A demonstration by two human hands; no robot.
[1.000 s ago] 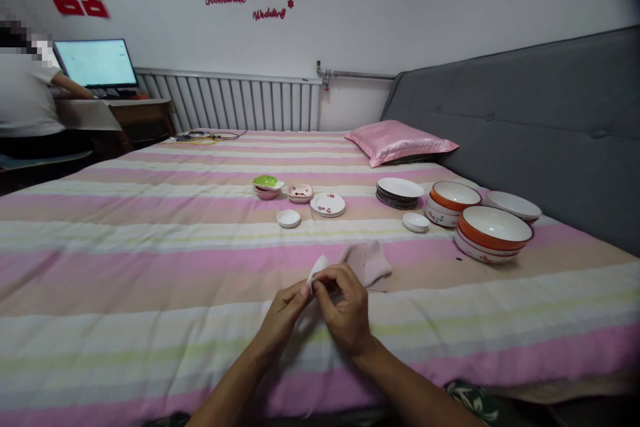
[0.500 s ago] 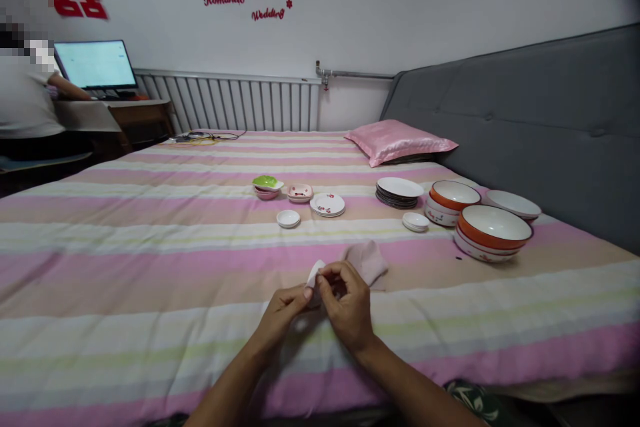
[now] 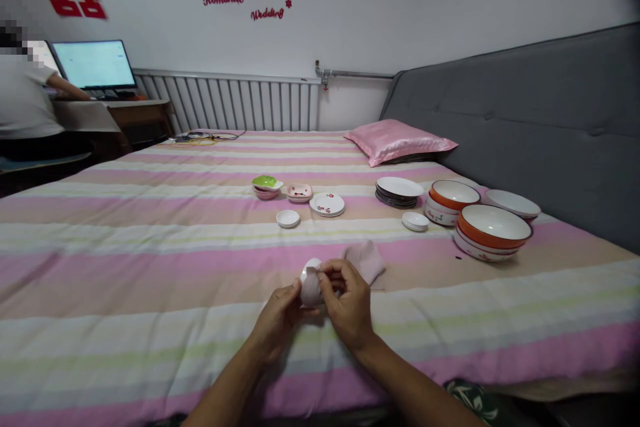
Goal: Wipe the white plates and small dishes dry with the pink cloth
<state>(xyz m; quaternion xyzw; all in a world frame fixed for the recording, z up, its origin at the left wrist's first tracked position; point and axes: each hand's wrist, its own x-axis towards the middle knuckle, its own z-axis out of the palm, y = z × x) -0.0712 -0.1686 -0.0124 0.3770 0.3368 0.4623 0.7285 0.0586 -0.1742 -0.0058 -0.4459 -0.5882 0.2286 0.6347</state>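
Both my hands meet low in the middle of the view, above a striped bed cover [image 3: 150, 267]. My left hand [image 3: 275, 323] pinches a small white dish [image 3: 310, 285] from below and the left. My right hand [image 3: 347, 307] is closed on the dish's right side, with a pinkish cloth [image 3: 366, 260] bunched under its fingers and trailing away over the cover. The dish is tilted with its underside toward me.
Further back lie a small white saucer [image 3: 289, 217], a green dish on a pink one [image 3: 267, 185], a flowered plate [image 3: 327, 203], a plate stack [image 3: 399, 191], and orange-rimmed bowls [image 3: 493, 230]. A pink pillow [image 3: 400, 140] lies by the grey headboard [image 3: 550, 120]. A person [image 3: 25, 100] sits at a monitor, far left.
The white dish has been turned in my hands, from edge-on to showing its round underside. Both hands stayed in nearly the same place.
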